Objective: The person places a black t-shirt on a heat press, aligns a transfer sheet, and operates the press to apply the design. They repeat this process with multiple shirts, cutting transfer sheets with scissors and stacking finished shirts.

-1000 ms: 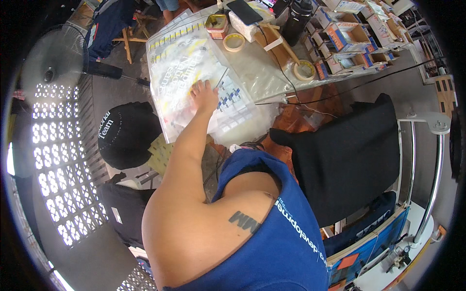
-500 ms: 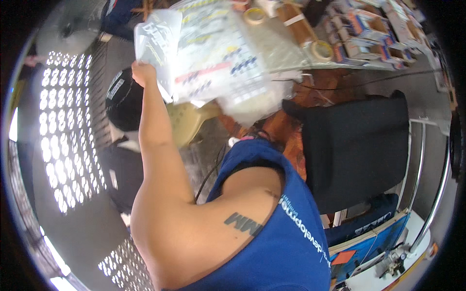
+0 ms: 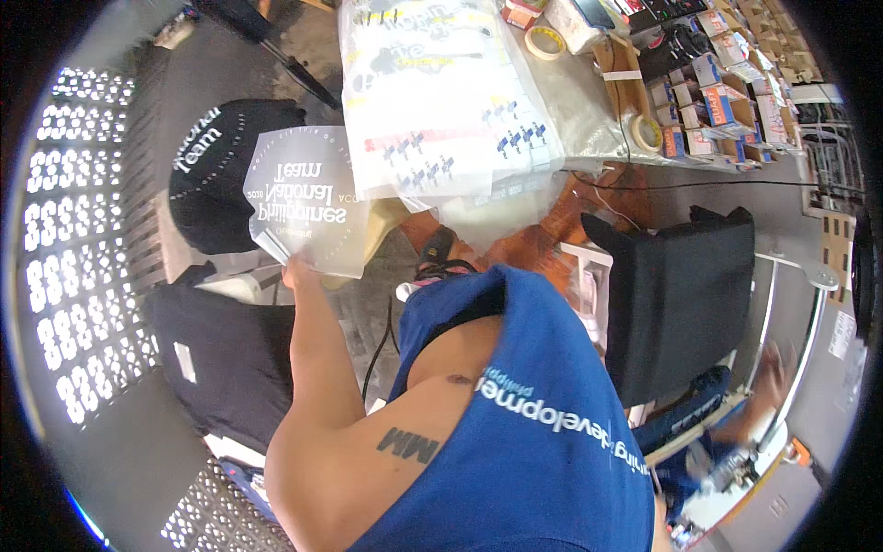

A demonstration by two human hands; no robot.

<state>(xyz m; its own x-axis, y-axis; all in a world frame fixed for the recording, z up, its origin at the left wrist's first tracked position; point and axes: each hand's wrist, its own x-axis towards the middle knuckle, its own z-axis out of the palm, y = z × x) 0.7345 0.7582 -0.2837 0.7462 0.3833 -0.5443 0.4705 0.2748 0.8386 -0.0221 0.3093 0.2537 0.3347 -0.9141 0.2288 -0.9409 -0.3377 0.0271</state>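
My left hand (image 3: pixel 292 272) is closed on the lower edge of a translucent printed film sheet (image 3: pixel 313 207) with white lettering. The sheet hangs above the floor, overlapping a black printed garment (image 3: pixel 230 175) and a pale yellow chair seat (image 3: pixel 379 225). Just right of it, a pile of printed film sheets (image 3: pixel 451 101) lies on the table and sags over its near edge. At the far right, a motion-smeared hand (image 3: pixel 773 375), seemingly my right hand, is beside a metal rail; its fingers cannot be made out.
Tape rolls (image 3: pixel 544 43) and small open boxes (image 3: pixel 717 106) crowd the table (image 3: pixel 589 120). A black chair (image 3: pixel 681 299) stands at right, near a metal rail (image 3: pixel 771 317). Another black cloth (image 3: pixel 225 354) drapes at left. A cable (image 3: pixel 717 182) runs below the table edge.
My left hand has drawn the film sheet away from the pile, toward me. The view has shifted, and a blurred hand now appears at the right.
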